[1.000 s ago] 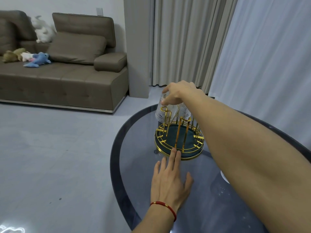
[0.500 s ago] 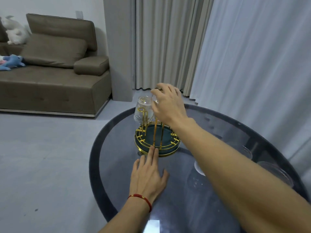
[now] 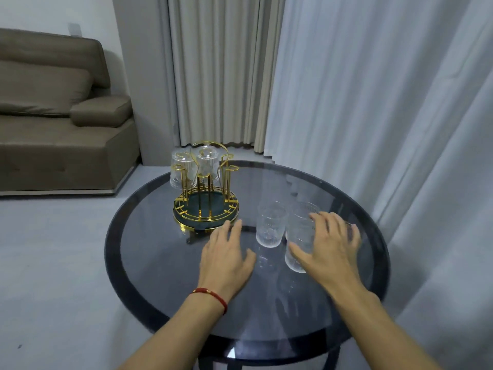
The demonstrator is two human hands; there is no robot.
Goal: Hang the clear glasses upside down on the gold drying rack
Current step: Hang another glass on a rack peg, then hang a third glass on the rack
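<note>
The gold drying rack (image 3: 205, 209), with a dark green base, stands on the round dark glass table (image 3: 149, 252). Two clear ribbed glasses (image 3: 182, 169) (image 3: 207, 162) hang upside down on its far pegs. An upright clear glass (image 3: 270, 225) stands to the right of the rack. Beside it is another upright glass (image 3: 300, 236). My right hand (image 3: 329, 244) is cupped around that glass, thumb in front and fingers spread behind its rim. Whether it presses the glass I cannot tell. My left hand (image 3: 226, 252) lies flat on the table, fingertips just short of the rack's base.
A further glass rim (image 3: 350, 227) peeks out behind my right hand. Pale curtains (image 3: 373, 102) hang close behind the table on the right. A brown sofa (image 3: 53, 124) stands at the left across grey floor.
My right hand left the glass hanging on the rack and came down to the right, around an upright glass. The camera view swung right. My left hand stayed on the table.
</note>
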